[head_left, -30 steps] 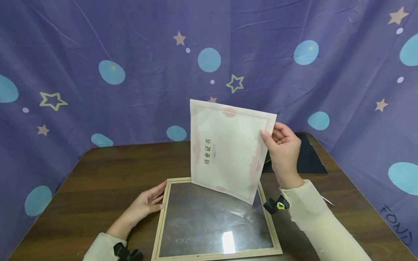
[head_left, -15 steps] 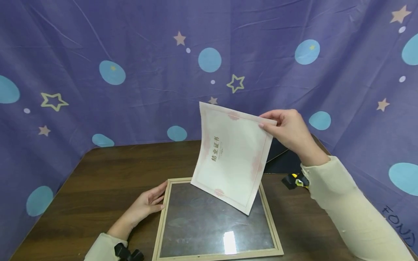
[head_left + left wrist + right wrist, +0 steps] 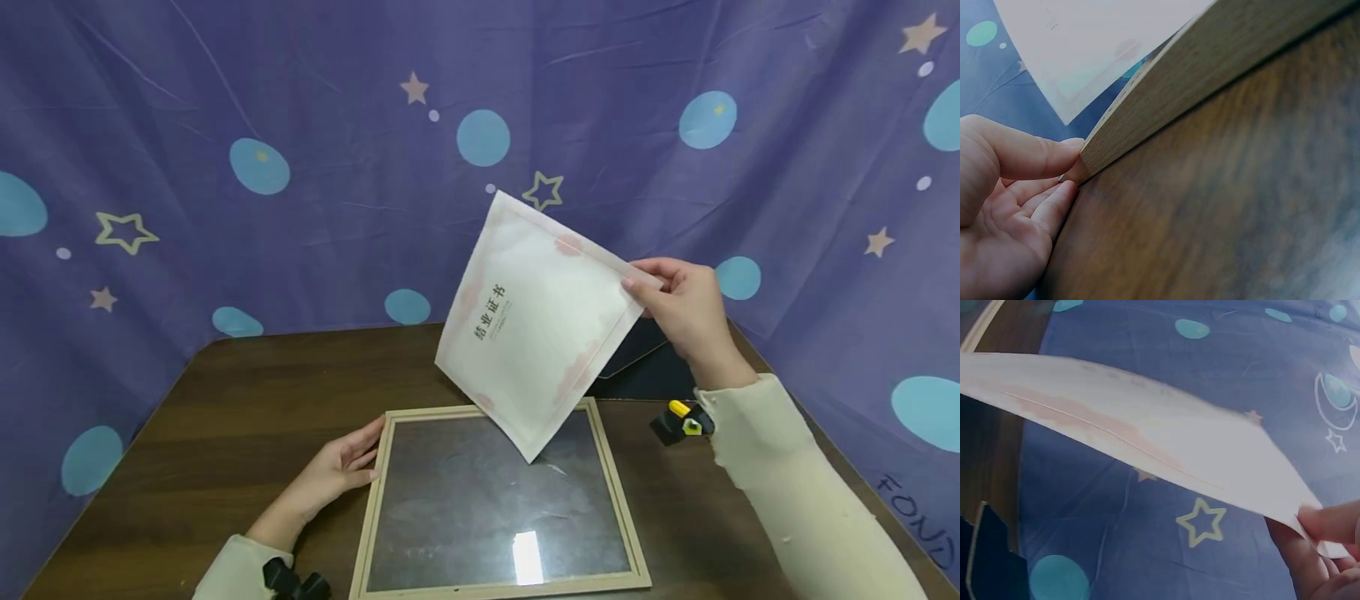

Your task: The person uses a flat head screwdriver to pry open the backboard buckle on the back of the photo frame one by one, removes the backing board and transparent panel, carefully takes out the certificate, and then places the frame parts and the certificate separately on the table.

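Note:
A white certificate [image 3: 555,333] with pink patches and a column of Chinese characters hangs tilted, bowing slightly, its lowest corner over the picture frame. At its upper right corner, my right hand [image 3: 686,312] pinches it between thumb and fingers; the right wrist view shows the thumb [image 3: 1329,522] pressing on the sheet. The light wooden picture frame [image 3: 626,517] lies flat on the table, with a shiny transparent pane [image 3: 465,500] in it. My left hand [image 3: 337,462] touches the frame's far left corner, thumb [image 3: 1041,156] and fingertips resting against its outer side.
A black board [image 3: 645,367] lies on the table behind the certificate, partly hidden by it and my right hand. The brown wooden table [image 3: 262,400] ends at a purple curtain [image 3: 337,167] patterned with stars and blue ovals.
The certificate has turned clockwise and its lower end has swung back and up over the frame's far edge. My right hand has moved right and now grips its corner. The left hand stays put.

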`<control>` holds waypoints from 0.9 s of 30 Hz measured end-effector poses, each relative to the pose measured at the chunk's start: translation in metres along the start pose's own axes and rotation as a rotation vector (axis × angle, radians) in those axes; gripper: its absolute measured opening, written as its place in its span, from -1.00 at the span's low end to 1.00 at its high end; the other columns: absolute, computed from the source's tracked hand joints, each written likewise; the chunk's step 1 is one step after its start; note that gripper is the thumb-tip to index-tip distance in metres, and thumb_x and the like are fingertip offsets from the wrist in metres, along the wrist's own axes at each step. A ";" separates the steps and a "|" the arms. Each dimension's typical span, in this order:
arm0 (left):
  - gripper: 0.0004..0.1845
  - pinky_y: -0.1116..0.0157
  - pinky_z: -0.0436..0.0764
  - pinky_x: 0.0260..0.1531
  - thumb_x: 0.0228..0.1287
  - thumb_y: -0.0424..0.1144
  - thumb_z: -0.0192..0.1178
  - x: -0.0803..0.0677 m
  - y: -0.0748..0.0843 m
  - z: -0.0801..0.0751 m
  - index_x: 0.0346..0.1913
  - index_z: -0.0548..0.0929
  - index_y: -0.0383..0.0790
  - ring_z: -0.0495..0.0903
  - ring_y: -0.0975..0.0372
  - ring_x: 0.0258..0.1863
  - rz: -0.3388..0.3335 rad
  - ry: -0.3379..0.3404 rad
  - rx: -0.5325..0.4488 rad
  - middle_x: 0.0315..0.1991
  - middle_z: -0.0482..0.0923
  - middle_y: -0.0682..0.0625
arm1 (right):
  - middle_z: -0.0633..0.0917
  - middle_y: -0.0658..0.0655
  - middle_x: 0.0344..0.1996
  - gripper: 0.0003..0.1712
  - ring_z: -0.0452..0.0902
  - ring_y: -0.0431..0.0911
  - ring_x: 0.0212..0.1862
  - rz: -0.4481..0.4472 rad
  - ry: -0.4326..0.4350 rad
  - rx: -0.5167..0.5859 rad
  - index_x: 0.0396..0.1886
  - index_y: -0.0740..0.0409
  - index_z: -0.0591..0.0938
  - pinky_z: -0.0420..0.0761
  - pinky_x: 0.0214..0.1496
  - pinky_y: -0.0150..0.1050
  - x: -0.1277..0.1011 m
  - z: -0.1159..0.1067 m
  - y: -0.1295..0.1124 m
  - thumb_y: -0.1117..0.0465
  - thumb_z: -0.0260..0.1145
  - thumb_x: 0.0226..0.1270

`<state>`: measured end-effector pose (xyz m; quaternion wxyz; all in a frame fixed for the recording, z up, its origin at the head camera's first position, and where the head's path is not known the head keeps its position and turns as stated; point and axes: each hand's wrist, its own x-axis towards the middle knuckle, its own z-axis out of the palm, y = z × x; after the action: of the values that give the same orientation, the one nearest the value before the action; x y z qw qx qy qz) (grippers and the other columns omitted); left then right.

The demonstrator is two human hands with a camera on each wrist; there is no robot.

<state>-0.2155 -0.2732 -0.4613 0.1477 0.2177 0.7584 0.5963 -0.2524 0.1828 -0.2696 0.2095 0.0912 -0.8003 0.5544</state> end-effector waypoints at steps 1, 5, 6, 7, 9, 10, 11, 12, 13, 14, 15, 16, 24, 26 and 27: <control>-0.16 0.59 0.34 0.14 0.20 -0.47 0.19 0.000 0.000 0.000 0.44 -0.05 -0.43 -0.11 -0.10 0.38 -0.001 0.000 0.000 0.46 -0.16 -0.31 | 0.63 -0.32 -0.61 -0.68 0.55 -0.35 -0.56 0.005 0.011 0.002 -0.13 0.50 0.62 0.58 -0.55 -0.51 0.000 0.001 0.003 0.32 0.32 0.20; -0.16 0.59 0.34 0.14 0.19 -0.47 0.20 0.000 0.000 0.000 0.44 -0.05 -0.44 -0.10 -0.09 0.38 0.000 0.003 -0.002 0.45 -0.15 -0.32 | 0.64 -0.20 -0.58 -0.71 0.51 -0.34 -0.57 0.018 0.027 -0.062 -0.16 0.47 0.64 0.57 -0.56 -0.50 0.000 0.000 0.015 0.31 0.32 0.21; -0.15 0.59 0.34 0.14 0.19 -0.47 0.20 0.000 0.000 0.000 0.44 -0.05 -0.45 -0.10 -0.08 0.38 0.000 0.002 -0.002 0.45 -0.15 -0.32 | 0.66 -0.12 -0.57 -0.72 0.50 -0.32 -0.58 0.016 0.026 -0.096 -0.17 0.46 0.64 0.56 -0.57 -0.49 0.000 -0.002 0.017 0.30 0.32 0.21; -0.15 0.59 0.34 0.14 0.19 -0.47 0.20 0.000 0.000 0.000 0.44 -0.05 -0.45 -0.09 -0.06 0.38 0.002 0.003 -0.001 0.45 -0.15 -0.33 | 0.68 -0.04 -0.55 -0.73 0.49 -0.31 -0.58 0.014 0.022 -0.134 -0.18 0.46 0.65 0.55 -0.58 -0.48 0.000 -0.004 0.020 0.30 0.31 0.21; -0.15 0.59 0.34 0.15 0.19 -0.47 0.20 0.000 0.000 0.000 0.44 -0.05 -0.46 -0.07 -0.01 0.39 0.009 0.002 0.001 0.45 -0.15 -0.34 | 0.70 0.13 -0.50 -0.75 0.48 -0.29 -0.59 0.011 0.004 -0.217 -0.21 0.43 0.65 0.54 -0.60 -0.47 0.000 -0.009 0.026 0.29 0.30 0.22; -0.15 0.58 0.33 0.15 0.18 -0.47 0.21 0.000 0.000 0.000 0.43 -0.05 -0.47 -0.06 0.02 0.39 0.016 0.003 0.003 0.45 -0.15 -0.34 | 0.70 0.21 -0.49 -0.76 0.47 -0.29 -0.60 0.005 -0.005 -0.255 -0.23 0.42 0.66 0.52 -0.61 -0.47 0.001 -0.011 0.029 0.28 0.29 0.22; -0.15 0.58 0.33 0.15 0.18 -0.47 0.20 0.000 -0.001 0.000 0.43 -0.05 -0.48 -0.04 0.05 0.39 0.020 0.003 0.005 0.44 -0.15 -0.35 | 0.70 0.27 -0.48 -0.77 0.45 -0.28 -0.62 -0.001 -0.013 -0.289 -0.25 0.41 0.66 0.50 -0.63 -0.46 0.001 -0.013 0.032 0.28 0.28 0.23; -0.16 0.58 0.33 0.15 0.18 -0.47 0.20 -0.001 -0.001 -0.001 0.43 -0.05 -0.48 -0.03 0.08 0.39 0.023 0.003 0.005 0.44 -0.16 -0.35 | 0.70 0.30 -0.47 -0.78 0.44 -0.27 -0.62 -0.004 -0.024 -0.313 -0.27 0.40 0.66 0.48 -0.64 -0.45 0.001 -0.015 0.035 0.27 0.27 0.24; -0.16 0.59 0.33 0.15 0.19 -0.47 0.20 -0.001 -0.001 -0.001 0.43 -0.05 -0.47 -0.02 0.11 0.39 0.025 0.004 0.006 0.44 -0.15 -0.34 | 0.70 0.31 -0.46 -0.78 0.43 -0.27 -0.62 -0.001 -0.034 -0.331 -0.28 0.38 0.66 0.47 -0.65 -0.44 0.001 -0.016 0.038 0.26 0.27 0.25; -0.16 0.59 0.33 0.15 0.19 -0.47 0.20 -0.001 -0.001 -0.001 0.43 -0.05 -0.47 -0.01 0.13 0.39 0.026 0.004 0.004 0.45 -0.15 -0.34 | 0.70 0.31 -0.47 -0.78 0.42 -0.26 -0.62 0.001 -0.040 -0.341 -0.29 0.38 0.67 0.45 -0.65 -0.43 0.001 -0.017 0.040 0.25 0.26 0.25; -0.16 0.59 0.33 0.15 0.19 -0.47 0.20 -0.001 -0.001 -0.001 0.43 -0.05 -0.47 0.00 0.15 0.39 0.029 0.005 0.005 0.45 -0.15 -0.34 | 0.69 0.30 -0.49 -0.78 0.41 -0.25 -0.63 0.006 -0.041 -0.345 -0.29 0.37 0.67 0.44 -0.66 -0.42 0.001 -0.017 0.043 0.25 0.26 0.26; -0.16 0.59 0.34 0.15 0.19 -0.47 0.20 -0.001 -0.001 -0.001 0.43 -0.05 -0.47 0.00 0.16 0.39 0.029 0.005 0.004 0.45 -0.15 -0.34 | 0.69 0.28 -0.50 -0.78 0.42 -0.25 -0.63 0.015 -0.041 -0.341 -0.29 0.38 0.67 0.45 -0.66 -0.41 0.001 -0.018 0.046 0.25 0.26 0.26; -0.15 0.58 0.34 0.15 0.19 -0.46 0.21 -0.001 0.001 0.000 0.43 -0.05 -0.47 -0.04 0.03 0.39 0.018 0.002 0.002 0.45 -0.15 -0.34 | 0.61 -0.17 -0.62 -0.83 0.50 -0.34 -0.57 0.270 0.014 0.033 -0.24 0.38 0.58 0.59 -0.55 -0.49 0.000 -0.014 0.065 0.32 0.28 0.25; -0.16 0.59 0.34 0.15 0.19 -0.46 0.21 -0.001 0.002 0.000 0.43 -0.05 -0.48 -0.05 -0.03 0.38 0.018 0.004 0.003 0.44 -0.15 -0.34 | 0.63 -0.17 -0.63 -0.93 0.52 -0.33 -0.57 0.349 0.051 0.187 -0.31 0.27 0.58 0.60 -0.54 -0.50 -0.002 -0.008 0.069 0.35 0.28 0.23; -0.16 0.59 0.35 0.14 0.19 -0.46 0.21 -0.001 0.002 0.000 0.43 -0.05 -0.47 -0.05 -0.03 0.38 0.017 0.004 0.003 0.45 -0.14 -0.34 | 0.64 -0.15 -0.61 -0.97 0.53 -0.33 -0.56 0.383 0.073 0.262 -0.35 0.22 0.58 0.60 -0.54 -0.50 -0.004 -0.004 0.071 0.37 0.28 0.23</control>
<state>-0.2146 -0.2735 -0.4596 0.1407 0.2229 0.7577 0.5970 -0.2749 0.2127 -0.3299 0.1154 -0.0560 -0.7161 0.6861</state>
